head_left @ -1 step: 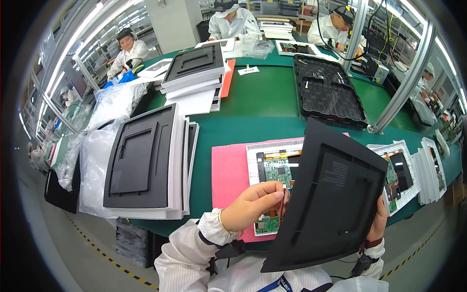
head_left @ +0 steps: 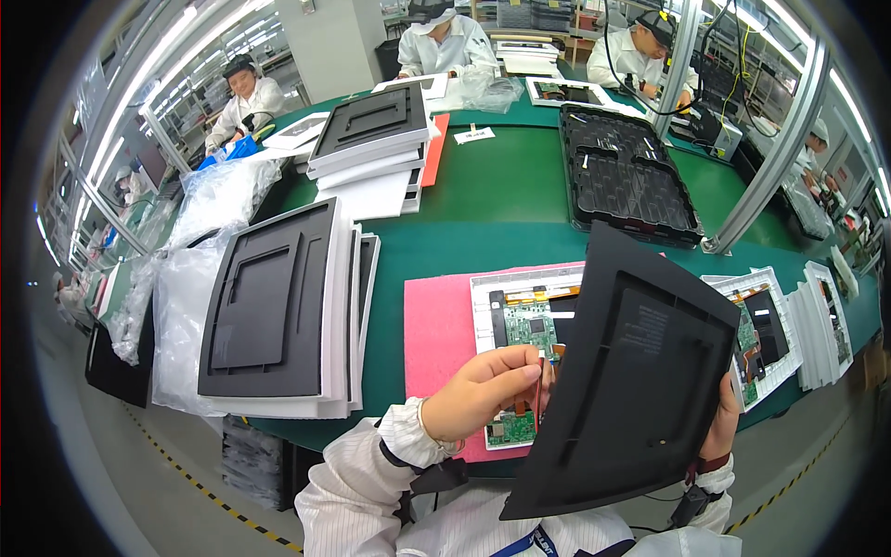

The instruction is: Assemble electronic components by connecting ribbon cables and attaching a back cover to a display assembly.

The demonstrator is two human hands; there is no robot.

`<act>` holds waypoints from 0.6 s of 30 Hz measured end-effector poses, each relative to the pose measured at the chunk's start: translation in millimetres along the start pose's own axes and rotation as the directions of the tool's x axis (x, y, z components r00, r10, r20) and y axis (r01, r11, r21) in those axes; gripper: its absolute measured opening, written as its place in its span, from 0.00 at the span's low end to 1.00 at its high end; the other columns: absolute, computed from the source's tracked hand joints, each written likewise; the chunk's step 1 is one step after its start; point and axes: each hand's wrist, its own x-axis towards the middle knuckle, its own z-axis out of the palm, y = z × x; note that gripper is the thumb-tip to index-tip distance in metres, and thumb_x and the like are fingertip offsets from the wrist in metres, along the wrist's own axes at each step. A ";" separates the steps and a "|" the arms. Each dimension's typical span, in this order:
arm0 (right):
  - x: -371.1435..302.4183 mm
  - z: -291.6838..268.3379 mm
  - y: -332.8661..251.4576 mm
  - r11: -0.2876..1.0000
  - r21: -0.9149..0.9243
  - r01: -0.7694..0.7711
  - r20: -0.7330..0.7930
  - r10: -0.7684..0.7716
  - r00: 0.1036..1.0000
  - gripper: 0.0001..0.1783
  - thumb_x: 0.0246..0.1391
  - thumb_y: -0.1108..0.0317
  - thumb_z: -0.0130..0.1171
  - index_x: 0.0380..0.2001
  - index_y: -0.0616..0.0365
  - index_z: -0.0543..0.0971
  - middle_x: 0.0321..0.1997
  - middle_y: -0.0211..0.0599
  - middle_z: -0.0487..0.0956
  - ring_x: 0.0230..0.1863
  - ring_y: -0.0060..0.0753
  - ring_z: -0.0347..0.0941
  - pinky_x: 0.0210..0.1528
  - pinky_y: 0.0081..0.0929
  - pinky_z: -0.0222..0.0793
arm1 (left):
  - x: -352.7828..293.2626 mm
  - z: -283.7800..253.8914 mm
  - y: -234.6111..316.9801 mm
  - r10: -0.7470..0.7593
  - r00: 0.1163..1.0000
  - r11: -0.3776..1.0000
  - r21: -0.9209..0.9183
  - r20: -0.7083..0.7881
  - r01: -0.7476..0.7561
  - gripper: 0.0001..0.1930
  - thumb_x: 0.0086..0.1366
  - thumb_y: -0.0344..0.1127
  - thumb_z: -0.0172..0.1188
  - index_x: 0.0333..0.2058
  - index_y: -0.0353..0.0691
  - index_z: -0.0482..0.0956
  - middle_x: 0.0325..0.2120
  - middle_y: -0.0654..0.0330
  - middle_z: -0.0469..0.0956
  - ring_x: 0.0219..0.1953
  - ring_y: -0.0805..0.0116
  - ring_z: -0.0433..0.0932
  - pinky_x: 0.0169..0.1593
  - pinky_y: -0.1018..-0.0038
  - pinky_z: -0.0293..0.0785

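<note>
Black rectangular plastic cover (head_left: 640, 371) held up, tilted, by right hand (head_left: 722, 422) gripping its right edge, fingers partly hidden. Thin red cable (head_left: 538, 397) pinched between thumb and forefinger of left hand (head_left: 484, 392), just beside cover's left edge. White rectangular frame (head_left: 480, 295) with green circuit board (head_left: 529, 330), partly hidden by cover, laid on flat pink mat (head_left: 432, 343) on green surface (head_left: 436, 243).
</note>
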 end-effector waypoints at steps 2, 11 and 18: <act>-1.0 -6.4 0.2 0.999 0.045 -0.022 -0.053 0.025 0.998 0.30 0.66 0.50 0.40 0.62 0.62 0.62 0.64 0.46 0.65 0.62 0.44 0.64 0.66 0.42 0.58 | 1.6 1.6 1.2 -0.021 1.000 0.995 -0.094 0.008 0.021 0.08 0.70 0.37 0.48 0.34 0.40 0.70 0.30 0.66 0.71 0.35 0.79 0.71 0.41 0.79 0.68; -1.8 -5.8 1.0 0.998 0.068 -0.013 -0.036 0.016 0.999 0.30 0.66 0.50 0.40 0.61 0.62 0.63 0.63 0.46 0.67 0.61 0.45 0.66 0.64 0.42 0.60 | -7.8 -13.7 -9.4 0.114 0.989 0.973 -0.211 0.092 -0.093 0.05 0.65 0.34 0.56 0.35 0.41 0.71 0.34 0.60 0.73 0.39 0.72 0.73 0.44 0.75 0.71; 0.9 -6.0 -2.1 0.998 0.057 -0.007 -0.025 0.008 1.000 0.29 0.66 0.50 0.40 0.60 0.62 0.64 0.62 0.47 0.68 0.60 0.44 0.67 0.64 0.42 0.60 | -19.3 -8.0 2.6 0.180 0.982 0.983 0.031 -0.061 -0.178 0.06 0.59 0.29 0.62 0.31 0.40 0.72 0.32 0.60 0.74 0.38 0.71 0.73 0.43 0.74 0.71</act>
